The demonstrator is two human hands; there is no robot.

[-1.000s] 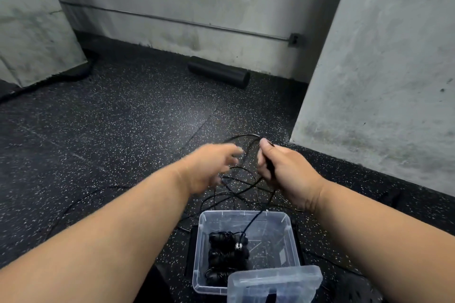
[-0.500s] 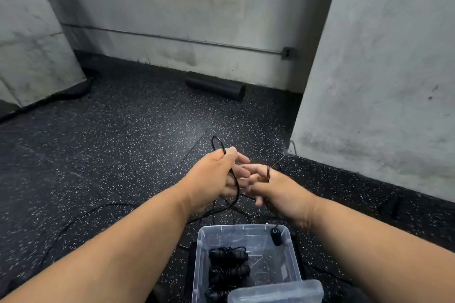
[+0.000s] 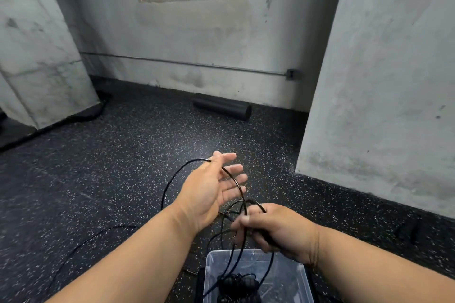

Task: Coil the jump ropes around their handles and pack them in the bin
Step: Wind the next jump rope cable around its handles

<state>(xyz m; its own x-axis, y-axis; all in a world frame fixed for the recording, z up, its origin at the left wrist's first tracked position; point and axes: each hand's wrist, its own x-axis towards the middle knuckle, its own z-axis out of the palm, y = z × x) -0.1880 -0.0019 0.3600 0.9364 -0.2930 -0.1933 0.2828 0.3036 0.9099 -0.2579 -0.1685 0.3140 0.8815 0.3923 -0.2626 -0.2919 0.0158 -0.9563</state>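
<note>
Apart now after nearly touching, the right hand [image 3: 278, 231] is gripping the rope [image 3: 242, 194] above the bin [image 3: 304, 278], while the left hand [image 3: 211, 192] is spreading flat, rope draping across its fingers [image 3: 232, 170].

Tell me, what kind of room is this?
Probably a gym or workout room, maybe in a basement. The speckled rubber floor, the black foam roller by the concrete wall and the jump rope suggest that.

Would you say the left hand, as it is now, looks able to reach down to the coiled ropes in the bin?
Probably yes, though not freely: the left hand is open with the rope draped across its fingers, and loops hang over the bin above the coiled ropes.
</note>
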